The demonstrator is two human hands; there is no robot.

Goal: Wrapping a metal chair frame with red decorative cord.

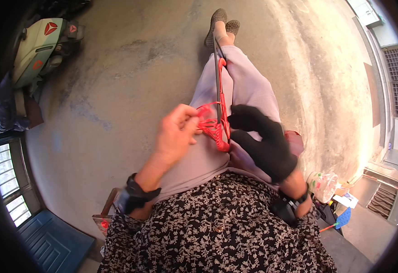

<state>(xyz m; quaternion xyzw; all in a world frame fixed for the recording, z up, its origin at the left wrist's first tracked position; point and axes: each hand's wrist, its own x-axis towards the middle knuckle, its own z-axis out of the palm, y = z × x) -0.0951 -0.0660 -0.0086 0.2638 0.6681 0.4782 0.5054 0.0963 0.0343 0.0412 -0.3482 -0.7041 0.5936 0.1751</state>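
Note:
A narrow black frame (217, 86), partly wrapped in red cord (224, 144), lies lengthwise over my lap and legs. Its near corner is covered in tight red wraps. My left hand (174, 134), bare and slightly blurred, is closed in a pinch on loose red strands (206, 120) left of the frame. On the other side, my right hand (265, 143) wears a black glove. Its thumb and forefinger curve to the frame's right edge and hold it there; the fingertips are partly hidden.
A pale green scooter (37, 52) stands at the far left on the concrete floor (112, 82). A blue panelled board (55, 241) lies at lower left. To my right are a patterned plastic bag (322, 185) and a blue flat piece (343, 218).

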